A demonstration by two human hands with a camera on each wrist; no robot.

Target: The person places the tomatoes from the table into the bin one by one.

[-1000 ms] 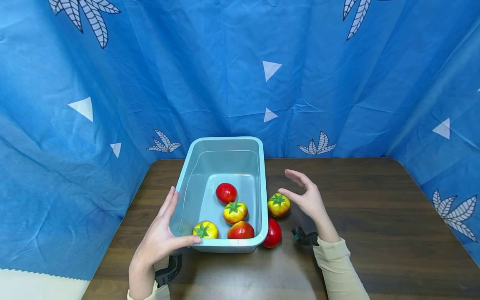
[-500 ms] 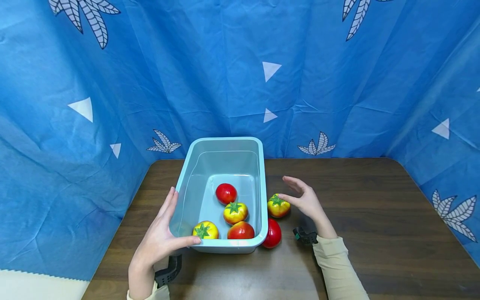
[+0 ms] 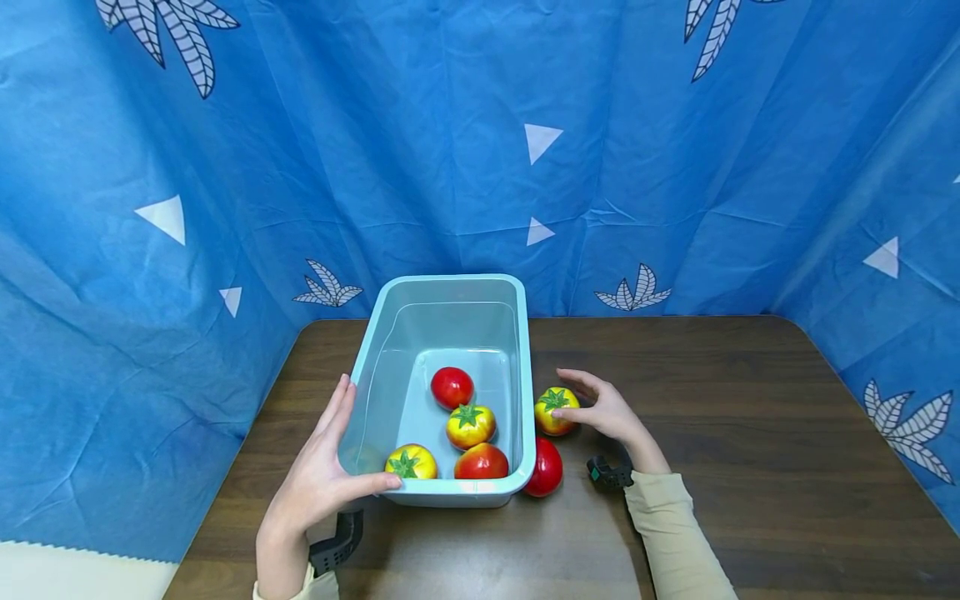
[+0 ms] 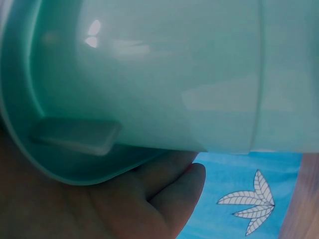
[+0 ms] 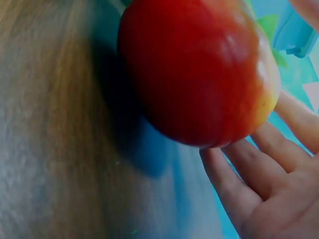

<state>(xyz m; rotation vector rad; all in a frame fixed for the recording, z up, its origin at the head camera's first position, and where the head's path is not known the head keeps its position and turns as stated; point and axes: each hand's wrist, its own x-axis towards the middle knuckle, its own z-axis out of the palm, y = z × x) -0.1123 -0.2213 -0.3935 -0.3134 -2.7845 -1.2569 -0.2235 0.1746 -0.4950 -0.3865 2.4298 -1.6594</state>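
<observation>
A light blue plastic bin [image 3: 362,358] stands on the table, with several toy-like tomatoes inside, red or yellow-red, some showing green leafy tops. My left hand [image 3: 315,475] rests against its near left corner, thumb on the front rim, straight fingers along the left outer wall. To the right of the bin, my right hand [image 3: 600,408] has thumb and fingers curved round a yellow-red tomato [image 3: 547,421] with a green top. The right wrist view shows that tomato's [image 5: 194,74] red side, with fingertips touching it. A red tomato [image 3: 545,468] lies nearer, partly hidden by the bin.
The dark wooden table [image 3: 727,433] stretches to the right of the bin. Behind and at both sides hangs a blue cloth [image 3: 450,167] with white triangles and leaves. The bin's far end stands close to the cloth.
My right hand has come down and nearer, from above the yellow-red tomato to round it, thumb now across its front. The left hand and bin have stayed in place.
</observation>
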